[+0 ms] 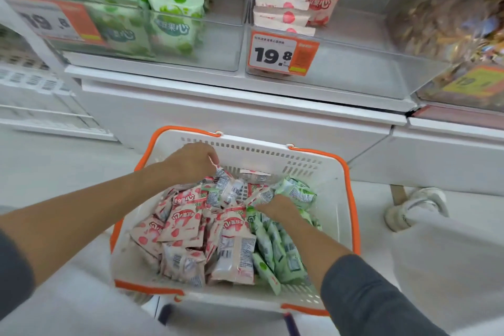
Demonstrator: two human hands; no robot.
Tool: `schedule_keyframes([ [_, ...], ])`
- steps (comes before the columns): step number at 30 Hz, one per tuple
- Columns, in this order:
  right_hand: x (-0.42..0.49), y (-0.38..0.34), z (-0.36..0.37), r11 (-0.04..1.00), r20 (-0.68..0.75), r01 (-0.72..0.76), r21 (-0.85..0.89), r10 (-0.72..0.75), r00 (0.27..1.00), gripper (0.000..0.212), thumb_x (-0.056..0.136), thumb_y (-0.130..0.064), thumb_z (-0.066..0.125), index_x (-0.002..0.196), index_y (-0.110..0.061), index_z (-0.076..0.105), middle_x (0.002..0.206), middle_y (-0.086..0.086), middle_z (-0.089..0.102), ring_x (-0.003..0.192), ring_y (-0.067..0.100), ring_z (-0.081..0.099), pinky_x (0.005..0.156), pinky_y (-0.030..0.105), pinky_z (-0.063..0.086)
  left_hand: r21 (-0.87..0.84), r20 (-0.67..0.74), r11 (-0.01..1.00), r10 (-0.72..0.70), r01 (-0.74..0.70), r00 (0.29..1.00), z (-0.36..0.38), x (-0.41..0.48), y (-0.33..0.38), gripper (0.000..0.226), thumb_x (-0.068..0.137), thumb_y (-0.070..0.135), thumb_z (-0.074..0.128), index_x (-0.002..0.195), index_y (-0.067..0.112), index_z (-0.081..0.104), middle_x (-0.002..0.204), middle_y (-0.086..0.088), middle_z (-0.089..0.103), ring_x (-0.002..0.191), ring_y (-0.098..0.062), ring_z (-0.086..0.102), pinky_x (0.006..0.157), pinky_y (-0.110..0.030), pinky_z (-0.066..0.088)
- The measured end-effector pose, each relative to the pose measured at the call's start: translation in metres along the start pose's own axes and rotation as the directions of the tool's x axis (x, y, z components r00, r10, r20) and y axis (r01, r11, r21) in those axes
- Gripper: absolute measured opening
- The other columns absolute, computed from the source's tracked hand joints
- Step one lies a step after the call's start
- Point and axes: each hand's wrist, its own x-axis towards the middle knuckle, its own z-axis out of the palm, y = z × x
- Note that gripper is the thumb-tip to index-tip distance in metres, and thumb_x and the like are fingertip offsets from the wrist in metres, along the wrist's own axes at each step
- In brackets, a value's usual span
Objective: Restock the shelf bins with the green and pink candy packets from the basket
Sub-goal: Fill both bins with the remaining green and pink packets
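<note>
A white basket with orange rim (321, 172) sits below me, holding several pink candy packets (182, 224) on its left and green candy packets (275, 254) on its right. My left hand (191, 161) reaches into the far left of the basket and pinches the top edge of a pink packet (225, 177). My right hand (275, 206) is pushed into the pile at the far right, fingers curled around packets where pink meets green. Above, a clear bin holds green packets (163, 8); the bin to its right holds pink packets (294, 0).
Orange price tags reading 19.8 (281, 56) hang on the bin fronts. A white shelf ledge (245, 90) juts out between bins and basket. A third bin with brown snacks (450, 22) is at the right. A white shoe (417, 207) stands on the floor right of the basket.
</note>
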Motion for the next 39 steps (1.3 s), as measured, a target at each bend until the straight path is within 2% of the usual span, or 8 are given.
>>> schedule_keyframes([
  [5,0.004,-0.017,0.007,0.995,-0.012,-0.028,-0.094,0.027,1.000,0.037,0.085,-0.025,0.057,0.119,-0.010,0.058,0.106,0.005,0.065,0.093,0.024,0.064,0.082,0.036,0.055,-0.009,0.034,1.000,-0.007,0.008,0.999,0.005,-0.006,0.001,0.010,0.088,0.016,0.060,0.092,0.025,0.063,0.097,0.007,0.062,0.092,-0.015,0.062,0.084,-0.032,0.053],
  [8,-0.014,-0.032,-0.043,0.984,0.026,0.093,0.149,-0.098,0.995,0.013,0.092,-0.020,0.054,0.096,-0.008,0.055,0.107,0.010,0.058,0.092,0.023,0.059,0.089,0.037,0.053,-0.045,0.020,0.999,-0.008,0.009,1.000,-0.002,-0.005,0.006,0.016,0.088,0.013,0.060,0.102,0.019,0.066,0.114,0.000,0.062,0.094,-0.014,0.059,0.078,-0.025,0.049],
  [15,-0.115,-0.100,-0.178,0.513,0.129,0.146,0.846,-0.464,0.876,0.019,0.095,-0.004,0.045,0.111,-0.001,0.054,0.107,0.016,0.065,0.096,0.025,0.065,0.087,0.037,0.055,-0.572,0.156,0.820,0.103,0.004,0.982,-0.041,-0.010,0.039,0.068,0.081,0.023,0.079,0.140,0.026,0.045,0.139,-0.002,0.051,0.115,-0.017,0.057,0.085,-0.031,0.052],
  [21,-0.187,-0.146,-0.225,0.634,-0.131,0.560,0.534,-0.592,0.795,0.010,0.093,-0.005,0.055,0.101,-0.004,0.062,0.091,0.006,0.068,0.082,0.015,0.064,0.082,0.023,0.054,-0.473,-0.227,0.835,0.192,-0.280,0.955,-0.101,-0.018,0.038,0.035,0.072,0.022,0.086,0.101,0.011,0.070,0.099,-0.010,0.073,0.081,-0.019,0.066,0.085,-0.041,0.055],
  [25,-0.215,-0.179,-0.261,0.639,-0.437,0.768,0.030,-0.683,0.585,0.010,0.086,-0.011,0.071,0.091,-0.006,0.064,0.081,0.005,0.066,0.068,0.013,0.064,0.062,0.030,0.058,-0.356,-0.542,0.864,0.120,-0.356,0.832,-0.145,-0.024,0.036,0.042,0.072,0.032,0.085,0.104,0.014,0.063,0.091,0.001,0.068,0.075,-0.009,0.058,0.066,-0.020,0.045],
  [29,-0.221,-0.225,-0.295,0.595,-0.655,0.788,-0.158,-0.660,0.368,0.007,0.085,-0.020,0.071,0.089,-0.018,0.065,0.079,-0.004,0.064,0.070,0.011,0.057,0.062,0.026,0.044,-0.331,-0.740,0.895,-0.050,-0.298,0.671,-0.176,-0.028,0.023,0.047,0.086,0.030,0.072,0.127,0.022,0.051,0.086,0.007,0.061,0.087,-0.014,0.059,0.075,-0.032,0.046],
  [36,-0.170,-0.282,-0.273,0.692,-0.431,0.676,-0.255,-0.707,0.561,0.038,0.084,-0.018,0.067,0.063,-0.017,0.036,0.065,0.001,0.031,0.059,0.016,0.028,0.055,0.033,0.018,-0.190,-0.813,0.976,-0.094,-0.108,0.575,-0.175,-0.024,0.015,0.050,0.086,0.012,0.059,0.134,0.017,0.049,0.108,-0.009,0.060,0.104,-0.030,0.057,0.083,-0.048,0.051],
  [39,-0.162,-0.287,-0.271,0.690,-0.492,0.697,-0.197,-0.684,0.539,0.014,0.080,-0.018,0.065,0.077,-0.018,0.052,0.065,-0.003,0.041,0.057,0.014,0.039,0.050,0.026,0.026,-0.148,-0.810,0.985,-0.069,-0.089,0.582,-0.175,-0.023,0.015,0.049,0.087,0.014,0.060,0.135,0.018,0.048,0.114,-0.011,0.057,0.105,-0.031,0.056,0.083,-0.046,0.050],
])
